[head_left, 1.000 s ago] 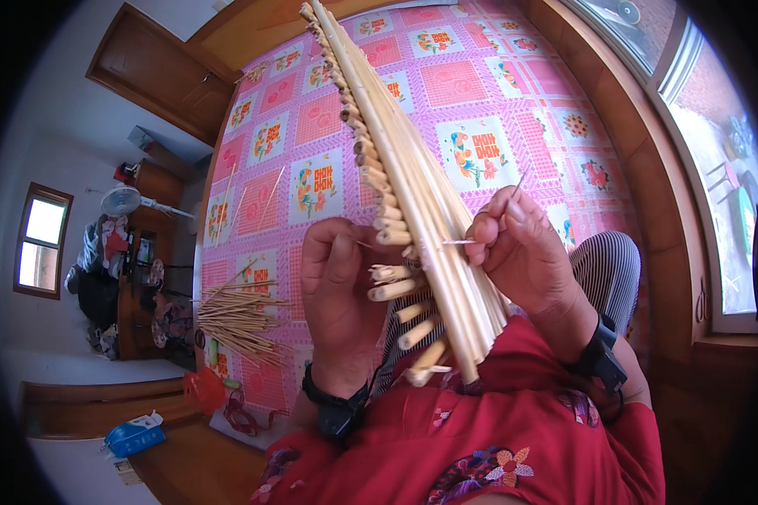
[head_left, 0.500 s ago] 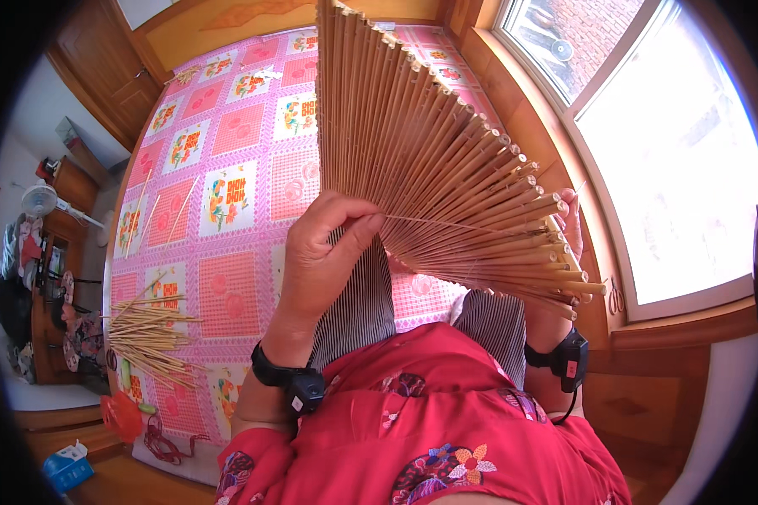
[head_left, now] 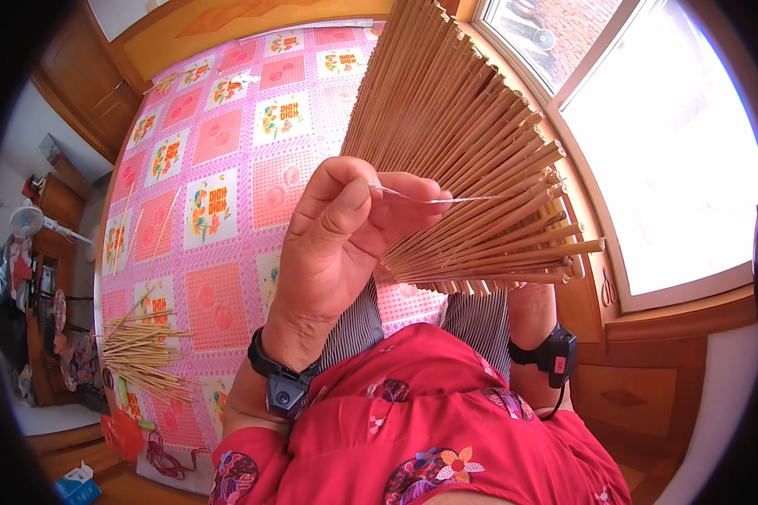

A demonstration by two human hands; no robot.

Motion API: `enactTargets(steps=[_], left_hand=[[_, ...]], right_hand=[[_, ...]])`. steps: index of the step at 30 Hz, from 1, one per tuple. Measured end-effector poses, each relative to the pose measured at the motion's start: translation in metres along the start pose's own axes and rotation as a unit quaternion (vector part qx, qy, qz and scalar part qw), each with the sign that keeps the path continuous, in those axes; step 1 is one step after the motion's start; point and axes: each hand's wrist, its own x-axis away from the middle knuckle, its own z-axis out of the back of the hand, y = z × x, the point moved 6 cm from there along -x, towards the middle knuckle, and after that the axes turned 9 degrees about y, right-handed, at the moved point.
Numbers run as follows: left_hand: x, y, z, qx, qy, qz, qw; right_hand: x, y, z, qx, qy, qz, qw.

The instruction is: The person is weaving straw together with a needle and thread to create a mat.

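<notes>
A fan-shaped mat of dried stalks [head_left: 480, 160], strung side by side, stands tilted in front of me. Its cut ends point right and its strips bunch together at the lower left. My left hand [head_left: 345, 210] is turned partly palm up before the mat. Between thumb and index finger it pinches a thin pale thread [head_left: 480, 198], which runs right across the stalks. The other fingers are loosely bent. Behind the mat's lower right, my right hand is hidden; only the right forearm [head_left: 532, 316] shows beneath the edge, so its fingers cannot be seen.
A pink checked cover [head_left: 219, 311] lies over the wide surface. A pile of loose stalks [head_left: 147, 358] rests on it at left, near a red bag [head_left: 122, 433] and dark red cord [head_left: 168, 459]. Scissors [head_left: 608, 288] are by the window at right.
My left hand has turned palm up and moved slightly right and up, still pinching the thread. The mat's upper part has swung right. My right fingers have gone out of sight behind it.
</notes>
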Motion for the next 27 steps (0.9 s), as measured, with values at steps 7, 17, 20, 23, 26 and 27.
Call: enactTargets(steps=[7, 17, 20, 23, 26, 27], left_hand=[[-0.016, 0.009, -0.009, -0.012, -0.023, -0.018, 1.0], [0.002, -0.008, -0.027, -0.01, 0.008, -0.019, 1.0], [-0.005, -0.009, -0.029, -0.049, 0.007, -0.026, 0.998], [-0.016, -0.011, -0.027, -0.035, -0.009, -0.021, 0.999], [-0.02, -0.011, -0.039, -0.022, -0.03, -0.02, 0.999], [-0.022, -0.01, -0.04, -0.037, -0.025, -0.021, 0.999]], right_hand=[[0.003, 0.0, -0.048, -0.271, -0.119, -0.116, 0.948], [-0.024, -0.002, -0.087, -0.329, -0.018, -0.119, 0.936], [-0.025, -0.007, -0.079, -0.304, -0.017, -0.1, 0.947], [-0.017, -0.02, -0.084, -0.297, -0.086, -0.063, 0.949], [-0.013, -0.028, -0.083, -0.297, -0.133, -0.042, 0.945], [-0.014, -0.033, -0.079, -0.277, -0.13, -0.02, 0.952]])
